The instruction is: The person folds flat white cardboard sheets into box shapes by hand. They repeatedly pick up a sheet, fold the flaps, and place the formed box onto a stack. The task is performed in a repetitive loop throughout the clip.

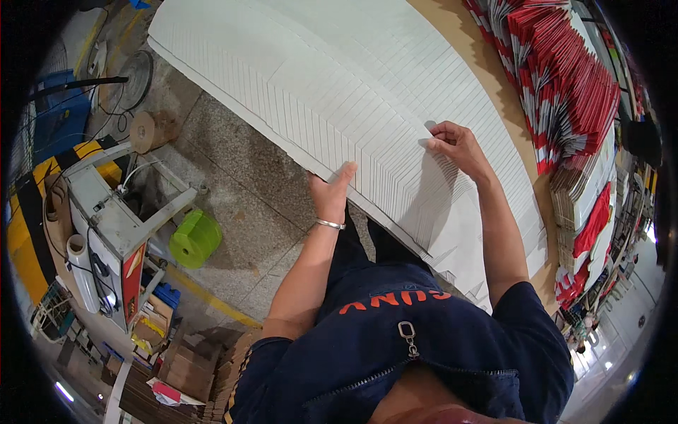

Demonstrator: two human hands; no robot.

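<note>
A long spread of overlapping white cardboard sheets (311,78) lies fanned out in front of me, their edges making rows of thin parallel lines. My left hand (330,194) grips the near edge of the spread, thumb on top and the other fingers hidden underneath; a metal bracelet circles its wrist. Farther right, my right hand (460,150) is closed in a pinch at the sheets' surface, thumb against curled fingers. It seems to hold a sheet edge there, and its shadow falls across the sheets.
Red-and-white folded cartons (565,78) are piled at the right on a brown board (494,71). On the floor at left are a green roll (195,239), a brown tape roll (152,132) and a metal-framed stand (120,212). Flattened brown cardboard (187,374) lies lower left.
</note>
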